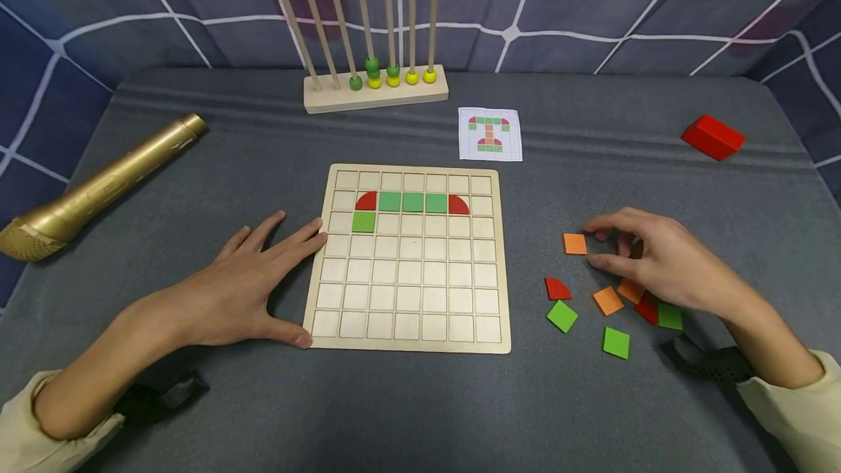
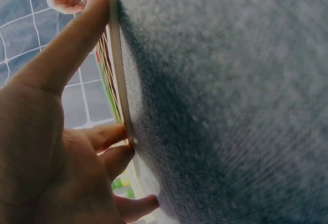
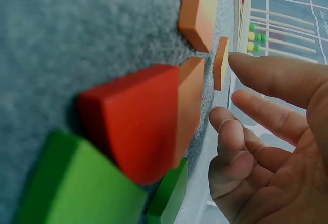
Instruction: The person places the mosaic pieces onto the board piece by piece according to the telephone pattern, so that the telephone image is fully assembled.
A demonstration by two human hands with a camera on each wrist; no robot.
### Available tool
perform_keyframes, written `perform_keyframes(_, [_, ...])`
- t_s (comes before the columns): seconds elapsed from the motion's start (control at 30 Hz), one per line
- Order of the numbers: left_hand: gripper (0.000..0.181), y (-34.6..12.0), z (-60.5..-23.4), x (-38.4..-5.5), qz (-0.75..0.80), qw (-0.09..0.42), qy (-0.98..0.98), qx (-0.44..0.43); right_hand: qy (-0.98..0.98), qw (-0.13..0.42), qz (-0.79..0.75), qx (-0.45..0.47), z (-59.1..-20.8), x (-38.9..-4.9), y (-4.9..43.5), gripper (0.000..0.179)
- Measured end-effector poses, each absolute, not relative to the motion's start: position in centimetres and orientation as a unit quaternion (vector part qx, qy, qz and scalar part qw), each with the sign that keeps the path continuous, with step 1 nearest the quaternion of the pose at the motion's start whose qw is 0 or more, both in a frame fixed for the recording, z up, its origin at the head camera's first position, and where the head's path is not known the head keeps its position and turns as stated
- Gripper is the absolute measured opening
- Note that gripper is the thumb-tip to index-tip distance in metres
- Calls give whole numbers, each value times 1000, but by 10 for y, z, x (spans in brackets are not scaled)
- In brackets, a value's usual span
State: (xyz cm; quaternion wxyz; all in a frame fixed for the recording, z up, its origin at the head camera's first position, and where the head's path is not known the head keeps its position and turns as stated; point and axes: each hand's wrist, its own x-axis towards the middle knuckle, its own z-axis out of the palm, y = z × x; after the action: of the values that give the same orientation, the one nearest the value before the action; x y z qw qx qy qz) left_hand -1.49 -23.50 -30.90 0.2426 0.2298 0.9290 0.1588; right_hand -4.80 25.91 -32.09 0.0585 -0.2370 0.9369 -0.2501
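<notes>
A pale wooden grid board (image 1: 407,258) lies mid-table. Three green squares (image 1: 412,201) fill a row of its cells between two red quarter-circles (image 1: 366,201), with another green square (image 1: 363,222) below the left one. My left hand (image 1: 243,290) spreads straight fingers against the board's left edge, thumb at the near corner. To the right, my right hand (image 1: 657,258) hovers beside an orange square (image 1: 574,244), thumb and index finger apart, other fingers curled, holding nothing. Around it lie orange squares (image 1: 607,301), red quarter-circles (image 1: 558,288) and green squares (image 1: 616,342).
A printed pattern card (image 1: 490,134) lies behind the board. At the back stands a wooden peg rack (image 1: 374,97) with green and yellow beads. A gold microphone (image 1: 105,185) rests at the left, a red block (image 1: 713,137) at the far right.
</notes>
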Motion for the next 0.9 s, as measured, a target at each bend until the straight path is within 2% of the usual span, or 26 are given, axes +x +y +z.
perform_keyframes(0.3, [123, -235, -310, -15, 159, 241, 929, 233, 925, 68, -275, -253, -318, -28, 256, 37])
perform_keyframes(0.63, [124, -235, -311, -16, 156, 243, 928, 234, 933, 12, -232, -274, -316, 13, 220, 45])
perform_keyframes(0.9, [125, -235, -311, -16, 155, 245, 928, 232, 928, 22, -234, -289, -326, 22, 216, 55])
